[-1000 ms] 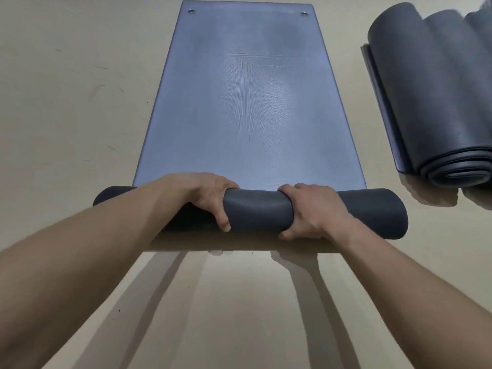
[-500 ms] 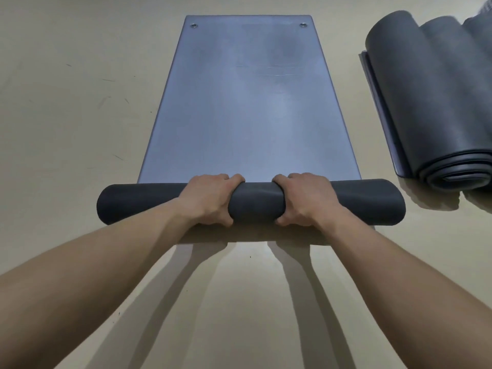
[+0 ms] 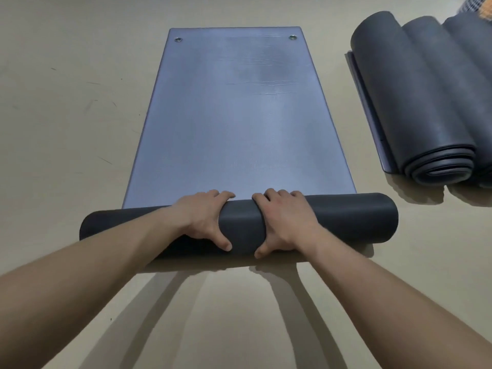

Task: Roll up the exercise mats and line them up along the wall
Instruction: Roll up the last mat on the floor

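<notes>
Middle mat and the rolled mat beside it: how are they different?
The middle mat is rolled only at its near end, the rest flat; the right mat is rolled almost fully. The left hand and right hand grip the middle mat; no hand touches the right mat. The middle mat's roll lies crosswise, the right mat's points away. Both are grey, on the floor.

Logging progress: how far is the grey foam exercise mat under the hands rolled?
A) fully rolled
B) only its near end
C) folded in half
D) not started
B: the left hand and right hand grip a short roll at the near end; the rest of the grey foam exercise mat lies flat.
</notes>
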